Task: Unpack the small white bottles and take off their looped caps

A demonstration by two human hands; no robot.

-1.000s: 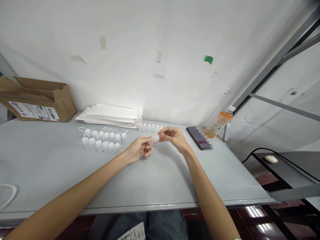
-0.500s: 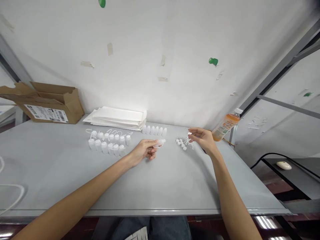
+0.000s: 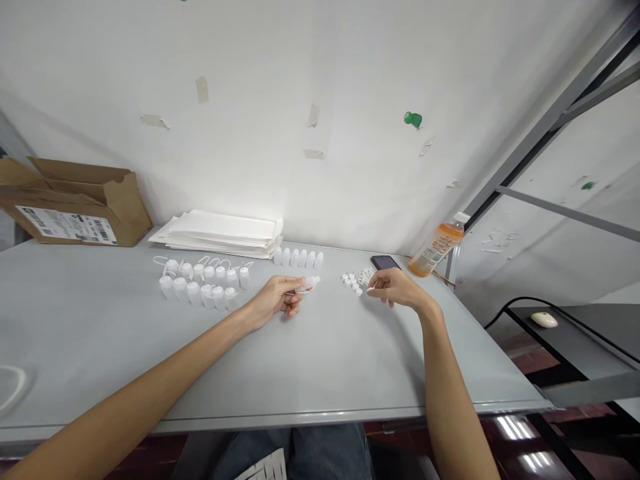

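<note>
My left hand is closed around a small translucent white bottle with a thin loop or strap hanging at its side, held above the table. Over to the right, my right hand has its fingertips pinched on a small white cap. Close beside those fingertips lie several white caps and a little heap of thin white loops. Two rows of small white bottles stand to the left of my left hand, the back row with loops attached. A further row of small bottles stands behind.
A stack of white paper sheets lies against the wall, with an open cardboard box to its left. At the back right are a dark phone and an orange drink bottle. A white cable lies at the left.
My right hand has come down and toward the front edge, beside the caps, uncovering the phone. My left hand still holds its bottle. The view has turned slightly right.
</note>
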